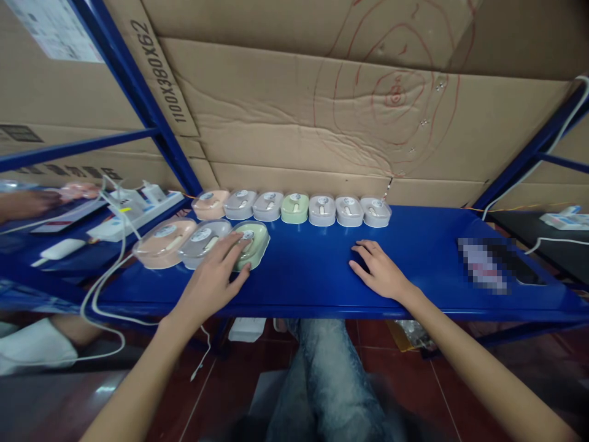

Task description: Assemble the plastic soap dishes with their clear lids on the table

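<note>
Left hand (216,276) on green mouse (251,245); cardboard (165,80) "1100X380X62"

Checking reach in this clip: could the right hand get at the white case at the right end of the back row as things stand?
Probably yes. The right hand lies flat on the blue shelf, and only bare shelf shows between it and the white case just beyond its fingertips.

- A blue metal shelf (414,245) runs across the view, with blue posts (138,80) at both sides.
- Big brown cardboard sheets (322,110) stand behind the shelf like a wall; one has red scribbles.
- The floor (221,393) is dark red tile.
- On the left, a white power strip (138,215) lies with white cables (105,288) hanging down.
</note>
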The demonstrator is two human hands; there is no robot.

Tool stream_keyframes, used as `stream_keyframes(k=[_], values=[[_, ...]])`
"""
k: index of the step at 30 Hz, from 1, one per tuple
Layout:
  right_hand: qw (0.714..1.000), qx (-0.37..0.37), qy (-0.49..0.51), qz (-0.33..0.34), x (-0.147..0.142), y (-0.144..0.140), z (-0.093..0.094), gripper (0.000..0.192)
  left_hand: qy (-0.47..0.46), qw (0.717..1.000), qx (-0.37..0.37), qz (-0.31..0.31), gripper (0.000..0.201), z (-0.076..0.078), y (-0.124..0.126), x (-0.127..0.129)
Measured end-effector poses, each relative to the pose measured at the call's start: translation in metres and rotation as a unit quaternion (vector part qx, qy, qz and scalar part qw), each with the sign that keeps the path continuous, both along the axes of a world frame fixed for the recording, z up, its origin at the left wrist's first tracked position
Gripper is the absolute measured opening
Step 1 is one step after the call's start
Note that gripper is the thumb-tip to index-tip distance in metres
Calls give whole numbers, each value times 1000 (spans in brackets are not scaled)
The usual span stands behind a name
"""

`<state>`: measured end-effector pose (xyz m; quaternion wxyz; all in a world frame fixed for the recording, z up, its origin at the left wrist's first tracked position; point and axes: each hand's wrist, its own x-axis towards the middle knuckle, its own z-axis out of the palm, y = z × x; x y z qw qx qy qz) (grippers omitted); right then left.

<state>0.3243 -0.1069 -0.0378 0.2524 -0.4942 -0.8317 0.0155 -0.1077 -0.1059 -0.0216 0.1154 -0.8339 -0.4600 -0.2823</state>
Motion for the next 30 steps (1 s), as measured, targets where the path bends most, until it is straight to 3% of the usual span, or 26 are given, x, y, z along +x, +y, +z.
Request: stream_keyframes(k=[13,19,23,27,30], values=[[1000,-6,-18,8,1,0,3,52,-13,1000,12,-6,51,-3,1,1],[997,26,-60,-40,17,25,10,68,-33,999,28,-12,54,14,-2,16],[990,63,-56,-115,44,69,13,79,-42,997,47,-54,54,34,6,52],[984,66,-59,-158,63,109,15,90,-32,990,23,-134,54,49,25,111],[979,59,-52,-186,64,125,13,96,-29,976,-9,-216,50,51,48,157]])
